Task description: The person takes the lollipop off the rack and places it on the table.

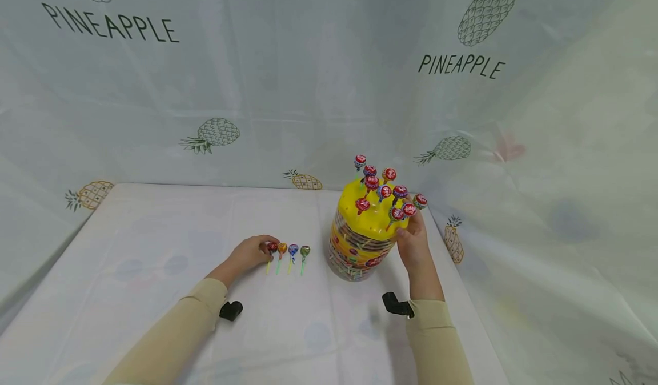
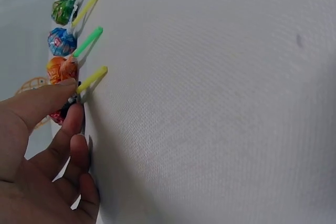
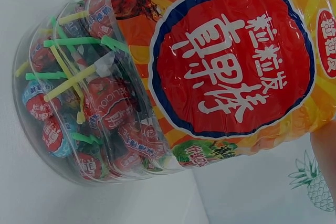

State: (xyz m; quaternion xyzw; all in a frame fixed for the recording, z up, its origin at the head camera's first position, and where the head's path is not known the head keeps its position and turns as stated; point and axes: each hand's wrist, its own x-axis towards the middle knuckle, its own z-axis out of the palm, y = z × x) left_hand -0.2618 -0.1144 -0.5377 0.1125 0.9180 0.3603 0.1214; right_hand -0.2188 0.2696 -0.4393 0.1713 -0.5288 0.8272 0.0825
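My left hand (image 1: 249,253) pinches a dark red lollipop (image 1: 272,248) at the left end of a short row on the table. In the left wrist view, its yellow stick (image 2: 93,79) pokes out between thumb and forefinger. Beside it in the row lie an orange lollipop (image 1: 282,248), a blue one (image 1: 293,249) and a green one (image 1: 305,251). My right hand (image 1: 414,247) grips the upper right side of a clear tub (image 3: 47,153) full of wrapped lollipops. Several lollipops stand upright in its yellow lid (image 1: 351,193). The fingers behind the tub are mostly hidden.
A white cloth covers the table (image 1: 169,231). Behind it hangs a pale curtain (image 1: 308,88) printed with pineapples. The tub stands toward the table's back right, near its right edge, and the lollipop row lies left of it.
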